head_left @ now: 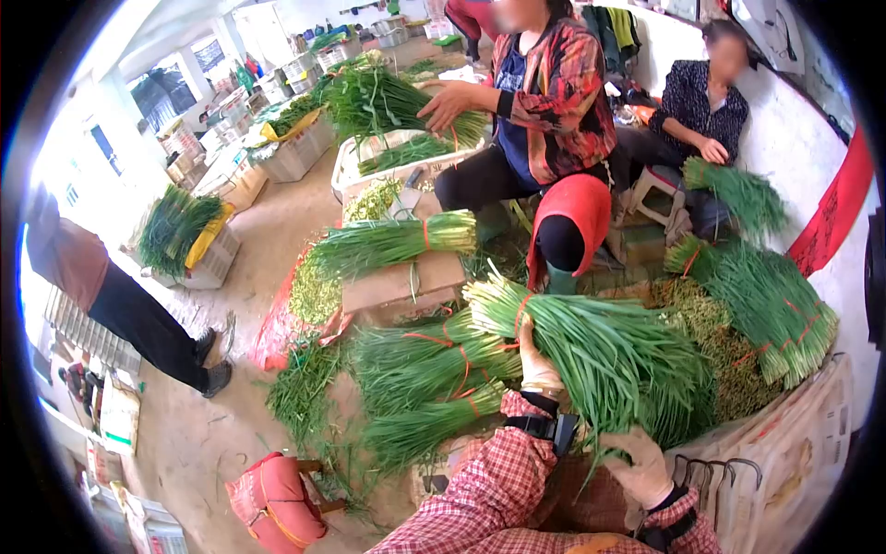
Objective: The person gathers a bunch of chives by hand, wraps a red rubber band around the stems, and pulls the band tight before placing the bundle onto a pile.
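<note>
A large bundle of garlic chives (pixel 614 346), bound with a red tie near its pale stem ends, is raised in front of me. My left hand (pixel 538 360) grips it from below, close to the tie. Below the drooping leaf tips is my right hand (pixel 639 464), gloved, with its fingers apart and beside a few hanging leaves. Several tied chive bundles (pixel 425 369) lie to the left of my left hand. Another tied bundle (pixel 397 245) rests on a brown block (pixel 406 284) farther off.
Opposite me a seated person (pixel 554 102) handles chives over a white crate (pixel 346 171). Another person (pixel 706 102) sits by the right wall. More bundles (pixel 771 300) lie at right, beside a plastic-lined crate (pixel 803 452). A red-padded stool (pixel 275 499) stands at lower left; someone (pixel 138 305) stands beyond.
</note>
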`<state>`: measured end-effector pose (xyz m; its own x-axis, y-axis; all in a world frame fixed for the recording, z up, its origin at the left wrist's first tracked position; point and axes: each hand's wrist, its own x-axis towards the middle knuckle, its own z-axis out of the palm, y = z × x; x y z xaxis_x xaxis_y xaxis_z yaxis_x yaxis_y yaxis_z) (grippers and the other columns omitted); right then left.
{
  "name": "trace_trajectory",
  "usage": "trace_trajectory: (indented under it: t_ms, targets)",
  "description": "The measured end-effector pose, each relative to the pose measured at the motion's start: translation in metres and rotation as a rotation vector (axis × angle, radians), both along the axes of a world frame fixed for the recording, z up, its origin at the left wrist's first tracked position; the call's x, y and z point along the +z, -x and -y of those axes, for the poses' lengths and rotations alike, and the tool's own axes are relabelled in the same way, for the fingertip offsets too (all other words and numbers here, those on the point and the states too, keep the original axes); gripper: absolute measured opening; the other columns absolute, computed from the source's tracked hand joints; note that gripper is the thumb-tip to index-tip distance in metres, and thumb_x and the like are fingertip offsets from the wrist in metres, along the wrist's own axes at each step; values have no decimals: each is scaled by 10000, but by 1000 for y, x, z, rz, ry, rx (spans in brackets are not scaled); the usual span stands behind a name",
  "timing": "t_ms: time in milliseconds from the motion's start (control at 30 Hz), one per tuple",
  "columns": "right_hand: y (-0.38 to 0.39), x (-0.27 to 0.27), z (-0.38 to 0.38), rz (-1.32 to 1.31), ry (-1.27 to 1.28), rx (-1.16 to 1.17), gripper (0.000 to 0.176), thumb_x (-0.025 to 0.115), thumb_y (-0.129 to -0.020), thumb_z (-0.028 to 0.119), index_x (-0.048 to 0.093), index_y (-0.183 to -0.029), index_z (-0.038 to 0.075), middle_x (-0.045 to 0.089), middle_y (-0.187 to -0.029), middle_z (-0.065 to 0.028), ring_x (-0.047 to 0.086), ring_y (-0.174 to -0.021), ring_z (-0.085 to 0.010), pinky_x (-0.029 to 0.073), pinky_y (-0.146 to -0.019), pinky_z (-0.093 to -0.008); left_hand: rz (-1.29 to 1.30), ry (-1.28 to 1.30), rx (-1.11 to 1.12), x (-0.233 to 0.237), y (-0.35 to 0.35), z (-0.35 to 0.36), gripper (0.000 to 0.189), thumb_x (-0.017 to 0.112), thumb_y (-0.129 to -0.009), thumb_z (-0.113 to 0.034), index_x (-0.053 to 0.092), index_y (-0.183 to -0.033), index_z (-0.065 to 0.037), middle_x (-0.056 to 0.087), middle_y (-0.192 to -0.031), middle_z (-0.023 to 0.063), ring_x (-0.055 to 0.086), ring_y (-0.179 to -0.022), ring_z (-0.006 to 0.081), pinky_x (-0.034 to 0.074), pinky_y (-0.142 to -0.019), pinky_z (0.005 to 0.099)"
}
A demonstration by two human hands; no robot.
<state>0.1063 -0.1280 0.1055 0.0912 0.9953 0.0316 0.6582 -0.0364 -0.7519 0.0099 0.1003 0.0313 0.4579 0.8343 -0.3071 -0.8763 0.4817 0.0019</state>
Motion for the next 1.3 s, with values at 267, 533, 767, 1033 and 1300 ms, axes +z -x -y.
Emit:
trace_trajectory:
  t_ms: [267, 533, 767, 1033, 1300]
  targets:
    - [-14, 11, 43, 54, 219, -47, 267, 675, -821, 149, 724, -1074, 79, 690, -913, -134, 606, -838, -274, 516, -804, -360, -74, 54, -54, -3, 0, 7, 408, 658, -899, -396, 652, -1180, -101, 694, -1143, 70, 668, -1002, 273, 539, -924, 467]
    - [-32, 0, 76, -224, 162, -315, 300, 652, -850, 86, 690, -1140, 23, 701, -958, -123, 659, -829, -183, 524, -748, -299, -74, 42, 7, 9, 8, 3, 480, 634, -898, -478, 650, -1197, -103, 685, -1162, 84, 652, -1042, 285, 504, -978, 481]
    - [-21, 29, -8, -267, -121, -388, 831, 739, -740, 47, 364, -1481, 49, 515, -1409, -171, 533, -1255, -291, 404, -1073, -385, -77, 2, 140, 27, 11, 11, 418, 630, -925, -391, 589, -1291, -192, 657, -1199, 54, 627, -1081, 255, 512, -967, 446]
    - [41, 4, -72, 123, -245, 77, 506, 715, -772, 38, 618, -1253, 165, 666, -1050, -96, 650, -934, -260, 586, -765, -349, -331, -56, 266, -48, -3, -25, 476, 625, -903, -475, 625, -1230, -130, 672, -1168, 52, 642, -1037, 247, 523, -925, 427]
    - [27, 0, -54, 41, -305, 69, 341, 703, -762, 18, 681, -1094, 90, 675, -987, -128, 622, -855, -319, 513, -797, -390, -121, -103, 171, -9, 5, -5, 435, 633, -912, -441, 603, -1256, -176, 658, -1182, 27, 634, -1055, 239, 517, -947, 442]
